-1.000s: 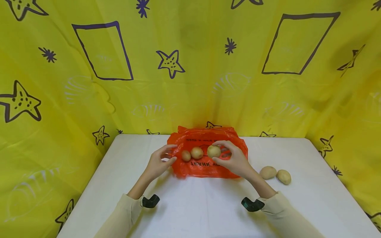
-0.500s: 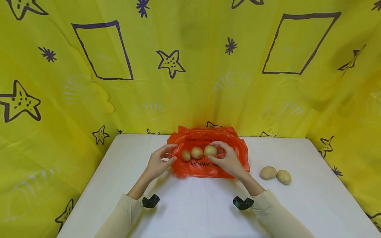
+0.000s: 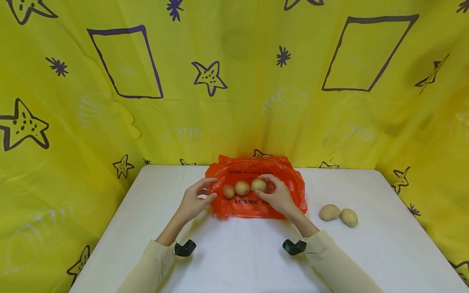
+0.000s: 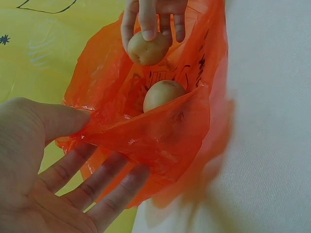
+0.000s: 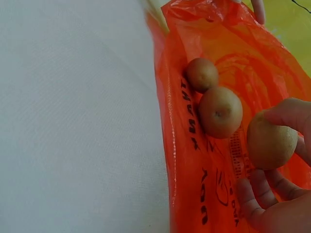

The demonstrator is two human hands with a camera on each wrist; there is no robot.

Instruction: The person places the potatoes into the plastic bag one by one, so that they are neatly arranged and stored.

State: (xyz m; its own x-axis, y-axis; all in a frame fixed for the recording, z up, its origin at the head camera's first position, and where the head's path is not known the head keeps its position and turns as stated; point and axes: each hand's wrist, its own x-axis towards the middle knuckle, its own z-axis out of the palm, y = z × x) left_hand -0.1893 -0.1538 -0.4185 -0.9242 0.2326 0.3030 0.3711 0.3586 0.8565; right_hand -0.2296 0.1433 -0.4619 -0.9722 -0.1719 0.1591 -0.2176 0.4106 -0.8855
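My right hand (image 3: pixel 279 197) pinches a pale potato (image 3: pixel 259 185) between thumb and fingers, over the red plastic bag (image 3: pixel 253 209). In the right wrist view, that potato (image 5: pixel 269 141) is beside a rounder potato (image 5: pixel 220 112), with a smaller brownish one (image 5: pixel 201 75) farther along. Those two lie on the bag's printed plastic, touching each other. At the bag's left end, my left hand (image 3: pixel 195 199) holds the edge between thumb and fingers. The left wrist view shows this edge (image 4: pixel 146 141) raised, partly covering a potato (image 4: pixel 163 94).
Two more potatoes, an oval one (image 3: pixel 329 212) and its neighbour (image 3: pixel 349 217), rest on the white table (image 3: pixel 234 260) to the right of the bag. A yellow patterned curtain (image 3: pixel 242 122) rises behind the table and along both sides.
My right hand has moved slightly left with its potato, bringing it close to the two in the bag. The left hand keeps its place on the bag's edge.
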